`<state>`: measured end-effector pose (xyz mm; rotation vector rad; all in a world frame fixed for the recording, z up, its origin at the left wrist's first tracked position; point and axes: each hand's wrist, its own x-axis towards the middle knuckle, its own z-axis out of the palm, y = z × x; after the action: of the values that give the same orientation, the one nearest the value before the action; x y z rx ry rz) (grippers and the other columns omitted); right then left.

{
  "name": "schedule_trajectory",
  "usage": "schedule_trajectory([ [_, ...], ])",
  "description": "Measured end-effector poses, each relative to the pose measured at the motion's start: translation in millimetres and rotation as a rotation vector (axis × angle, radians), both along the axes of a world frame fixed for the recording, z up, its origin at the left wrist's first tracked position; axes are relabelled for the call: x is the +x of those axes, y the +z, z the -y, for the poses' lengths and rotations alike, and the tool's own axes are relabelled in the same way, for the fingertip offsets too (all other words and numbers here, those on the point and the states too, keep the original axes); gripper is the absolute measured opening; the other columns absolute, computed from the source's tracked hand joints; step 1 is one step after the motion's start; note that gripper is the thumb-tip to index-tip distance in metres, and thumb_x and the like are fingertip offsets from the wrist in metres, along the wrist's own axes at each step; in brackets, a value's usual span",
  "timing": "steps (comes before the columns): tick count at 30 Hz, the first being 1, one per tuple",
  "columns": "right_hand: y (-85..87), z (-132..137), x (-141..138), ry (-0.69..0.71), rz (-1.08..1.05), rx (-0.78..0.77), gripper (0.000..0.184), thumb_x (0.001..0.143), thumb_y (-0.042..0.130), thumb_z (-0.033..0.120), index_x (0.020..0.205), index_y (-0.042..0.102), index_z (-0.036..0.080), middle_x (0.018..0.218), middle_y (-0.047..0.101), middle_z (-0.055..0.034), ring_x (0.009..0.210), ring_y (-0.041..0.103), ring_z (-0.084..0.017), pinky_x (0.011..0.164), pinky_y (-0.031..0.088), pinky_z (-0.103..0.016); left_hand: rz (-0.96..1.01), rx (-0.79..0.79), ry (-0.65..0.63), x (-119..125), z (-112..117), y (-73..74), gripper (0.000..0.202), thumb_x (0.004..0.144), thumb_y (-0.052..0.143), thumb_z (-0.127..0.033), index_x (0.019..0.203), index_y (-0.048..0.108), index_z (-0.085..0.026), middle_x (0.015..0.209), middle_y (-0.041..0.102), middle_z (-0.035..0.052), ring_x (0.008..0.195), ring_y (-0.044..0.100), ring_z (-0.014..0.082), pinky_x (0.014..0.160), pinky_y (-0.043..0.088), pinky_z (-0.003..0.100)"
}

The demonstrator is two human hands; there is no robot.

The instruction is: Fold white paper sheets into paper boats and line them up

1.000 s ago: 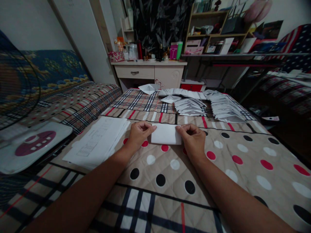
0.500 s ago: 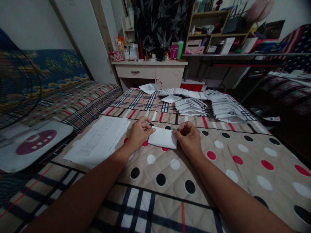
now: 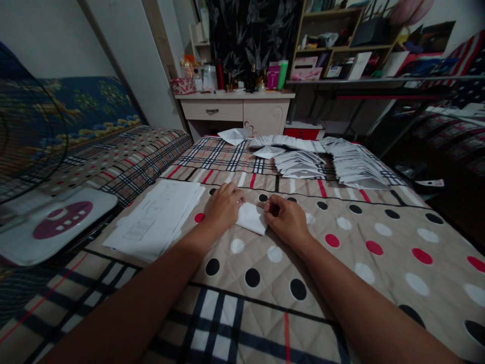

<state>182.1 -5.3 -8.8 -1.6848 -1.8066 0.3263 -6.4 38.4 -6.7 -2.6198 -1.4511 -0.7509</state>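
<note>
A small folded white paper [image 3: 253, 218] lies low over the dotted bedspread, between my two hands. My left hand [image 3: 226, 205] covers its left end, back of the hand up, fingers curled onto the paper. At the right edge, my right hand [image 3: 285, 218] pinches the paper between thumb and curled fingers. Left of my left hand is a stack of printed sheets [image 3: 159, 215]. Beyond my hands stand rows of folded paper pieces [image 3: 299, 164], and a folded paper boat shape [image 3: 268, 151] lies beside them.
The patterned bedspread [image 3: 242, 306] spreads under everything. A second row of folded papers [image 3: 354, 164] is at the far right, and another boat-shaped paper [image 3: 234, 135] at the far edge. A fan with a white base [image 3: 102, 199] stands at left. Behind is a dresser [image 3: 212, 110].
My left hand has turned over the paper's left end, back upward, hiding more of it. The visible paper looks smaller. My right hand has shifted slightly left. The view has moved a little.
</note>
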Motion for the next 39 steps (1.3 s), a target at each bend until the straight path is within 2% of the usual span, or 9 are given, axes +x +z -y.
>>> schedule_trajectory([
  [2,0.0,-0.1,0.1,0.003,-0.004,-0.001,0.008,0.068,0.056,0.018,0.072,0.060,0.024,0.062,0.061,0.0035,0.057,0.053,-0.014,0.053,0.024,-0.026,-0.098,0.061,-0.004,1.8,2.4,0.2,0.014,0.084,0.055,-0.011,0.085,0.064,-0.021,0.100,0.060,0.0078,0.099,0.053,0.0258,0.081,0.043,0.039],
  [5,0.2,-0.6,0.5,0.002,-0.010,-0.012,0.008,0.068,0.056,0.018,0.072,0.060,0.025,0.062,0.061,0.0039,0.056,0.053,-0.014,0.053,0.025,-0.026,-0.200,0.014,-0.047,4.2,3.6,-1.0,0.017,0.089,0.048,-0.012,0.094,0.063,-0.020,0.099,0.060,0.0075,0.094,0.054,0.0233,0.080,0.042,0.037],
  [8,0.9,-1.0,0.9,0.004,-0.019,-0.028,0.008,0.067,0.056,0.018,0.072,0.060,0.024,0.062,0.061,0.0038,0.056,0.052,-0.014,0.053,0.025,-0.026,-0.256,-0.046,-0.045,6.8,7.6,-1.5,0.015,0.092,0.049,-0.023,0.102,0.059,-0.018,0.100,0.061,0.0080,0.094,0.054,0.0241,0.080,0.041,0.038],
  [11,1.3,-1.6,0.9,-0.005,-0.033,-0.043,0.007,0.068,0.056,0.018,0.071,0.059,0.023,0.061,0.060,0.0036,0.056,0.052,-0.014,0.053,0.026,-0.026,-0.298,-0.038,-0.029,10.2,18.0,1.1,0.027,0.091,0.053,-0.037,0.108,0.056,-0.016,0.106,0.060,0.0107,0.099,0.052,0.0275,0.084,0.039,0.041],
  [18,-1.6,-4.4,2.1,0.011,-0.068,-0.054,0.009,0.067,0.055,0.017,0.073,0.059,0.022,0.067,0.064,0.0024,0.059,0.053,-0.013,0.055,0.029,-0.025,-0.298,-0.073,0.067,20.2,38.3,10.3,0.057,0.081,0.055,-0.065,0.112,0.054,-0.017,0.112,0.057,0.0121,0.104,0.049,0.0306,0.090,0.036,0.046],
  [22,-3.8,-5.5,2.0,-0.001,-0.070,-0.049,0.013,0.068,0.054,0.017,0.076,0.062,0.022,0.069,0.066,0.0021,0.060,0.055,-0.014,0.055,0.030,-0.025,-0.264,-0.097,0.077,23.6,41.0,12.1,0.077,0.068,0.056,-0.080,0.112,0.055,-0.016,0.114,0.056,0.0133,0.107,0.047,0.0331,0.091,0.035,0.048],
  [28,-4.2,-5.3,3.3,0.005,-0.088,-0.065,0.017,0.070,0.059,0.020,0.085,0.067,0.022,0.071,0.067,0.0008,0.064,0.058,-0.016,0.058,0.035,-0.026,-0.224,-0.130,0.051,21.7,38.3,10.9,0.091,0.058,0.056,-0.087,0.114,0.055,-0.016,0.113,0.056,0.0142,0.107,0.048,0.0346,0.091,0.035,0.050],
  [33,-2.8,-3.8,5.9,0.070,-0.112,-0.084,0.020,0.073,0.062,0.022,0.092,0.068,0.022,0.076,0.069,-0.0004,0.067,0.059,-0.016,0.060,0.038,-0.026,-0.191,-0.311,-0.078,3.1,18.4,11.8,0.091,0.047,0.072,-0.078,0.113,0.054,-0.018,0.116,0.057,0.0118,0.108,0.051,0.0337,0.093,0.038,0.048],
  [39,-2.7,-3.9,7.4,0.071,-0.120,-0.094,0.018,0.073,0.065,0.021,0.090,0.069,0.022,0.075,0.069,0.0004,0.064,0.058,-0.015,0.058,0.037,-0.027,0.087,-0.634,-0.339,-30.1,-11.9,14.7,0.066,0.058,0.080,-0.034,0.118,0.057,-0.020,0.116,0.058,0.0080,0.103,0.055,0.0236,0.089,0.045,0.036],
])
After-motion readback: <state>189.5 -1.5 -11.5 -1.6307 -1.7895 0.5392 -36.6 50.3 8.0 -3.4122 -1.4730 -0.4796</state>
